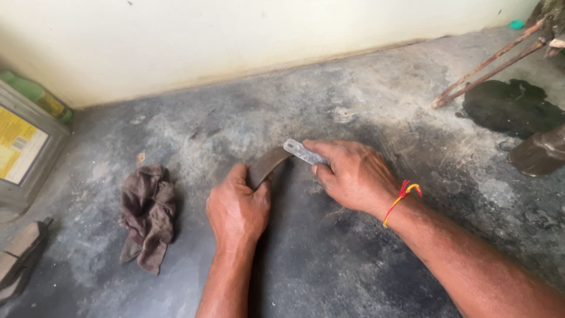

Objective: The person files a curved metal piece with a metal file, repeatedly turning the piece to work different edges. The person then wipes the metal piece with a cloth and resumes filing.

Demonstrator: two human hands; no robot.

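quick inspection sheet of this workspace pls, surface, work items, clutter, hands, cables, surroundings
surface: grey concrete floor, dusty, scuffed, with a dark wet stain at far right
job's things: curved brown brake shoe held on edge on the floor; flat metal blade laid against its upper end
clutter: crumpled brown rag left of the hands
grippers: left hand in a closed grip on the shoe; right hand pinching the blade, red-yellow thread on its wrist
cables: nothing seen
surroundings: pale wall; grey can with yellow label at left; rusty rods top right; dark pieces at lower left
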